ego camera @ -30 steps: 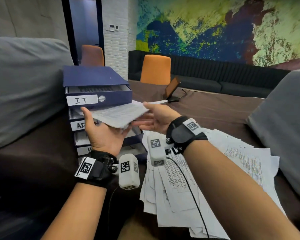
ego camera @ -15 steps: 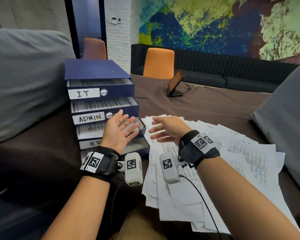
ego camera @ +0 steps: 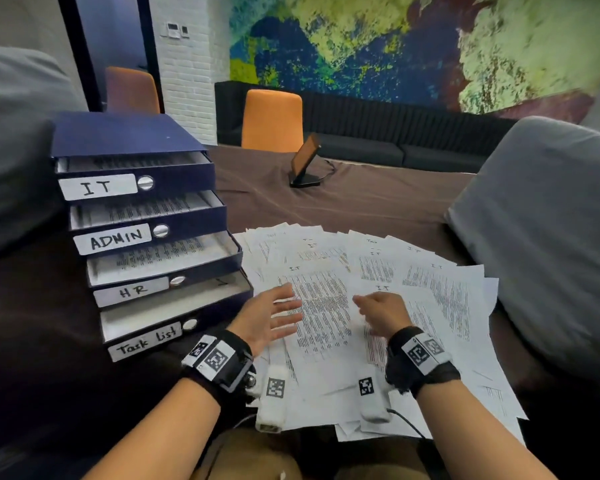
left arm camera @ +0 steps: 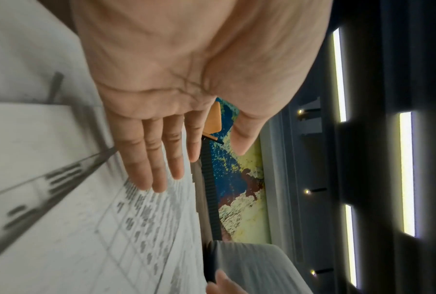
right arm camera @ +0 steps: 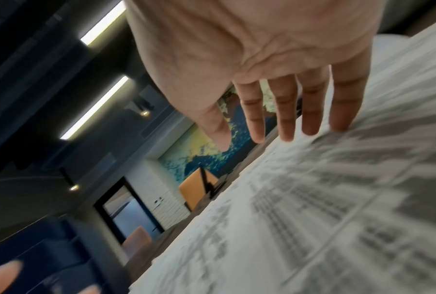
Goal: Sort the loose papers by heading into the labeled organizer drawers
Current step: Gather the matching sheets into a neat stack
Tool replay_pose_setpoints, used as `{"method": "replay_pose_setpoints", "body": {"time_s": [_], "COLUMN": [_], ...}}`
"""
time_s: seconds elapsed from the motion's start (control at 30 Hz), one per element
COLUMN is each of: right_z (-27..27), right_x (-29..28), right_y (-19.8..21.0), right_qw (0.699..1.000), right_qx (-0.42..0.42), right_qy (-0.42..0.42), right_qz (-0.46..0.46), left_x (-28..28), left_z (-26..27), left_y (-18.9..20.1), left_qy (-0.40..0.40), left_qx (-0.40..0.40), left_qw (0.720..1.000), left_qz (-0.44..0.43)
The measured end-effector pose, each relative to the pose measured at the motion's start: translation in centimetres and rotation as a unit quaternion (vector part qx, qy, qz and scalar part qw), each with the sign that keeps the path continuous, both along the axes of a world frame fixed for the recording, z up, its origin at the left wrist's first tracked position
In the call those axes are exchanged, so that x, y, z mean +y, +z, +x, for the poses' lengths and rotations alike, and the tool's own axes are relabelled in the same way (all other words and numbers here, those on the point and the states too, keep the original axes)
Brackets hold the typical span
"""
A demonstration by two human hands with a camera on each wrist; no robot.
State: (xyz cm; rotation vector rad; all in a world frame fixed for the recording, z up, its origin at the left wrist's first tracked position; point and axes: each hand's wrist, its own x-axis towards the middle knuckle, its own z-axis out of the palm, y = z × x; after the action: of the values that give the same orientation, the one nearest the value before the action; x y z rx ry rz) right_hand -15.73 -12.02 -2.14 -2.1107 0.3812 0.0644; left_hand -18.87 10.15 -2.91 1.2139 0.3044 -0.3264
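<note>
Left hand point(ego camera: 262, 318): fingers spread, nothing held, above papers point(ego camera: 437, 289) | right hand point(ego camera: 383, 315): fingers extended, nothing held | papers fanned on brown cloth point(ego camera: 361, 202), beside blue drawers point(ego camera: 146, 233)

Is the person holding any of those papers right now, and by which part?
Nothing is held. The left hand and the right hand are both open with straight fingers, over the loose papers.

We see a colourful mural point(ego camera: 413, 46) upper right, an orange chair point(ego camera: 272, 121) below, white brick wall point(ego camera: 187, 74) left.
</note>
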Motion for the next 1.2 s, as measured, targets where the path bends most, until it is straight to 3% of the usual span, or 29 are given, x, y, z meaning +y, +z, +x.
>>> {"method": "replay_pose_setpoints", "body": {"time_s": [0.13, 0.27, 0.37, 0.63, 0.77, 0.9, 1.07, 1.2], "right_z": [-0.8, -1.1, -1.4, -1.2, -1.2, -1.2, -1.5, -0.5], "right_x": [-5.4, -10.1, -11.8, -12.7, -13.2, -11.7, -5.5, -3.2], "right_y": [-1.6, -2.1, -2.6, -2.0, -2.3, -2.6, -1.1, 0.4], "right_qw": [0.993, 0.965, 0.956, 0.971, 0.994, 0.987, 0.984, 0.982], "right_qx": [0.002, 0.095, 0.142, 0.114, 0.031, 0.056, 0.037, 0.002], "right_qy": [-0.092, -0.174, -0.162, -0.124, -0.096, -0.078, -0.018, -0.038], "right_qz": [-0.068, -0.174, -0.198, -0.168, -0.030, 0.128, 0.172, 0.186], "left_x": [-1.4, -1.8, -2.4, -2.5, -2.4, -2.3, -1.3, 0.8], "left_z": [-0.6, -0.9, -1.1, -1.1, -0.9, -0.8, -0.7, 0.6], "left_y": [-1.7, -2.4, -2.8, -3.0, -3.3, -3.2, -3.5, -4.1], "left_qy": [-0.035, -0.044, -0.039, -0.025, -0.025, -0.044, -0.075, 0.031], "left_qx": [0.029, 0.033, 0.039, 0.052, 0.048, 0.038, 0.038, 0.054], "left_qw": [0.999, 0.997, 0.996, 0.996, 0.997, 0.997, 0.996, 0.992], "left_qz": [0.025, 0.045, 0.072, 0.069, 0.063, 0.057, 0.012, 0.106]}}
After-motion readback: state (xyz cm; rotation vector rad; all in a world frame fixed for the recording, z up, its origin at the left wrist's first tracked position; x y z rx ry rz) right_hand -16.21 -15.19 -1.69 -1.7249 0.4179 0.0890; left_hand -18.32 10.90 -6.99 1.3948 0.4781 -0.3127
